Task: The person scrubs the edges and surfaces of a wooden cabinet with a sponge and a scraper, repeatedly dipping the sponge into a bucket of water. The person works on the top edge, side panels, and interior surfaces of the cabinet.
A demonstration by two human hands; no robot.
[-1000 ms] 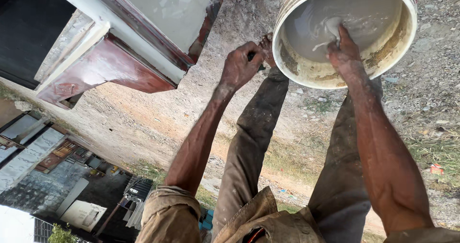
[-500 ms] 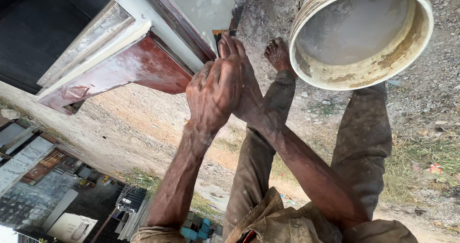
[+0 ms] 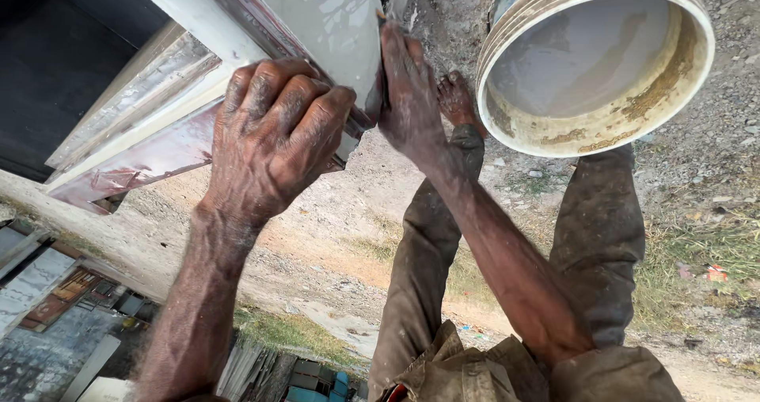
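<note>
My left hand curls its fingers over the lower edge of a pale grey painted panel and grips it. My right hand lies flat along the panel's right edge, fingers together and pointing up. A thin dark sliver shows above its fingertips, and I cannot tell whether it holds anything. A round bucket with white liquid inside and a stained yellowish rim hangs at the upper right, close to my right hand.
A red-brown window frame with pale slats runs below the panel at left. My bare foot and dusty trouser legs hang over dirt and grass far below. Rooftops lie at the lower left.
My right hand has left the bucket and gone to the panel's edge. My left hand has risen and closed on the panel's lower edge. The view has shifted closer to the panel.
</note>
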